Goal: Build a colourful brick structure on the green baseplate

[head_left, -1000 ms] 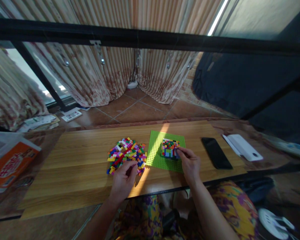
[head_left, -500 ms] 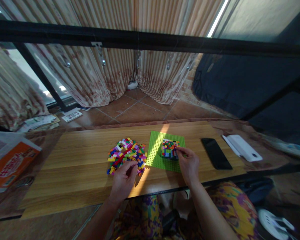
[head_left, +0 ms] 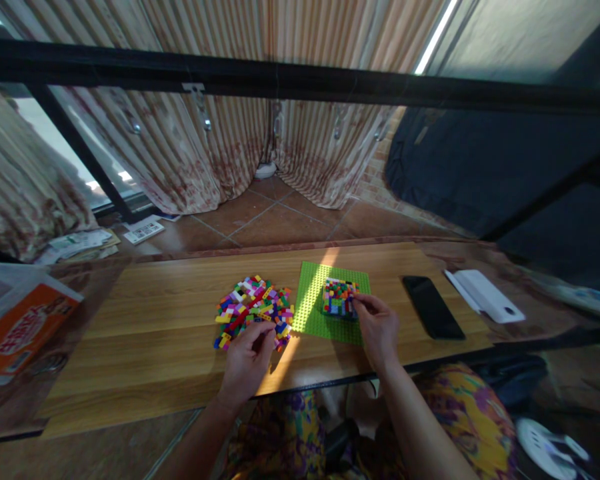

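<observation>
A green studded baseplate (head_left: 307, 303) lies on the wooden table. On its right half stands a block built of many coloured bricks (head_left: 337, 297). My right hand (head_left: 379, 330) is at the right side of this block, thumb and forefinger pinched at its edge; whatever lies between the fingertips is too small to make out. To the left of the baseplate is a heap of loose toy bricks (head_left: 250, 303) in mixed colours. My left hand (head_left: 250, 357) rests at the heap's near edge with thumb and forefinger pressed together, and anything between them cannot be told.
Right of the baseplate lies a black phone (head_left: 433, 307), with a white case or box (head_left: 487, 295) beyond it. A clear box with an orange label (head_left: 25, 327) stands at the far left. A dark metal bar (head_left: 300, 80) crosses above, before striped curtains.
Almost nothing differs. My right hand has shifted very slightly at the side of the built block; my left hand keeps its place.
</observation>
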`<state>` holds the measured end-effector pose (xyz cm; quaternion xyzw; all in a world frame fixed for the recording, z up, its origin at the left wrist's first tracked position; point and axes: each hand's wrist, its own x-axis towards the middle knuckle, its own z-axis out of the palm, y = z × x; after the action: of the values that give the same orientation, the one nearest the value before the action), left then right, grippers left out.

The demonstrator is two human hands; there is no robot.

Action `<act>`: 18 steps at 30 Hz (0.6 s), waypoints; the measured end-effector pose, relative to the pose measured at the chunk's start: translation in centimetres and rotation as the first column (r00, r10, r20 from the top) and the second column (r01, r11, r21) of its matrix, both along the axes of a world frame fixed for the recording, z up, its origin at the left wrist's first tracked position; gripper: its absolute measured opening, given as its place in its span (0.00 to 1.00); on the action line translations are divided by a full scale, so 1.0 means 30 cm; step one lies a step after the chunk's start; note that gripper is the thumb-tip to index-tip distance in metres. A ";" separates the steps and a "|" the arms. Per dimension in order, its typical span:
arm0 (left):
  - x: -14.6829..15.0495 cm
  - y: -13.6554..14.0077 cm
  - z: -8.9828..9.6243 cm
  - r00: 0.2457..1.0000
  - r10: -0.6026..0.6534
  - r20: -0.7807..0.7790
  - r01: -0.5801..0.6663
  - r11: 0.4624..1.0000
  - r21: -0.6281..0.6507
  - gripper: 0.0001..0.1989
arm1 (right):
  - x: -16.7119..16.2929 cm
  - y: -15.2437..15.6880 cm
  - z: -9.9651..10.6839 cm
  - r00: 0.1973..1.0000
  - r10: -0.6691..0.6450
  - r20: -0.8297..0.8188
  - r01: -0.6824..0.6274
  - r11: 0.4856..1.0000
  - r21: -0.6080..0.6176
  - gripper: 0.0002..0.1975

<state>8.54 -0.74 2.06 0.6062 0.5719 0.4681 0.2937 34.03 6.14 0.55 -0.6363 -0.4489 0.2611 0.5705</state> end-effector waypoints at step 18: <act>-0.001 0.000 -0.012 0.999 0.004 0.036 -0.002 0.999 -0.046 0.08 | 0.008 -0.012 -0.013 0.991 0.040 0.125 -0.049 0.997 0.066 0.11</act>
<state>8.51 -0.73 1.70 0.5898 0.5782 0.4661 0.3172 34.25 5.77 0.15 -0.6210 -0.5063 0.2182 0.5572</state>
